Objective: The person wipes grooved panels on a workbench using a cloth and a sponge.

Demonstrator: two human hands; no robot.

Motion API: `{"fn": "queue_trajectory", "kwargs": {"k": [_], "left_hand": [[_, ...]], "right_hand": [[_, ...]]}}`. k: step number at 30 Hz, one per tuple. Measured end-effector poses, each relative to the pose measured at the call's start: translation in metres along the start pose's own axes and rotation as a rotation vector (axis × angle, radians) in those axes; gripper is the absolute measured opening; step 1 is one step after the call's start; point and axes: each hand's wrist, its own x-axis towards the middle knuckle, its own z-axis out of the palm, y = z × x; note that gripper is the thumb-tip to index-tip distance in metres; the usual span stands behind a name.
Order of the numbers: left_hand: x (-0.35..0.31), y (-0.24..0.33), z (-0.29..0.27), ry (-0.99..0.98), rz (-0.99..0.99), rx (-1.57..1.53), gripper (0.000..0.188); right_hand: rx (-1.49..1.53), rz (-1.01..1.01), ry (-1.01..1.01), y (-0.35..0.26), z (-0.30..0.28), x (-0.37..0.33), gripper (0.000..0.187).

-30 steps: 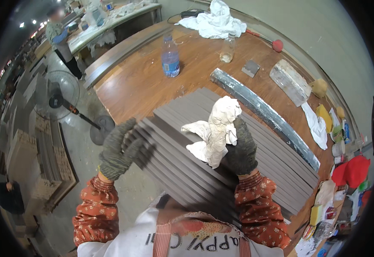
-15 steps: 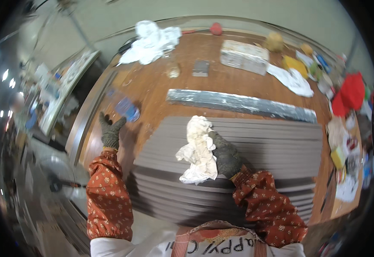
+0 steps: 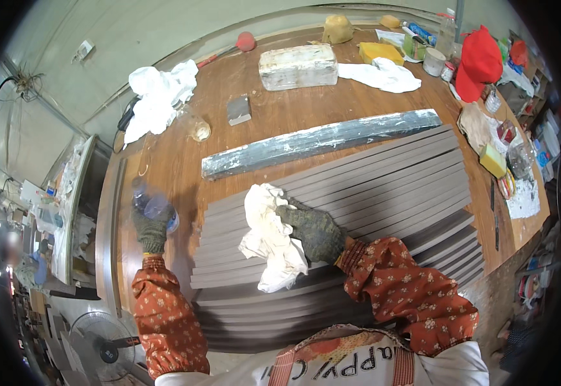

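Nearest the person's apron (image 3: 341, 360), grey-brown strips (image 3: 364, 193) lie side by side in long rows over the worktop (image 3: 280, 106), the closest rows in shadow. Laid flat like this, their faces point upward, presumably to be easy to get at. Printed sleeves (image 3: 168, 315) gather at the wrists, probably to keep dust off the arms.

Over the middle of the strips, the gloved right hand (image 3: 312, 231) holds a bunched white rag (image 3: 271, 235). The cloth is crumpled rather than spread, likely so that it makes a thick pad, and a loose end hangs toward the person.

Off the strips' left side, the gloved left hand (image 3: 150, 231) meets a clear bottle (image 3: 163, 209), which leans with its cap away to the left. Blur hides whether the fingers close around it.

Beyond the strips, a paint-marked bar (image 3: 322, 143) runs slantwise, perhaps put there as a stop. Farther back, a small grey block (image 3: 239, 109), a jar (image 3: 198, 130), a large whitish block (image 3: 298, 67) and two white cloths (image 3: 161, 93) (image 3: 386, 76) sit toward the wall, seemingly to leave the near side for the strips.
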Motion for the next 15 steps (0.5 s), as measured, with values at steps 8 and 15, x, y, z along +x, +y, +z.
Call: {"fn": "queue_trajectory", "kwargs": {"k": [8, 15], "left_hand": [[-0.081, 0.15, -0.031, -0.268, 0.774, 0.682, 0.083], [-0.107, 0.181, -0.02, -0.317, 1.003, 0.933, 0.067]], "right_hand": [[-0.577, -0.205, -0.172, 0.001, 0.001, 0.007, 0.043], [-0.581, -0.215, -0.285, -0.002, 0.003, 0.01, 0.045]]}}
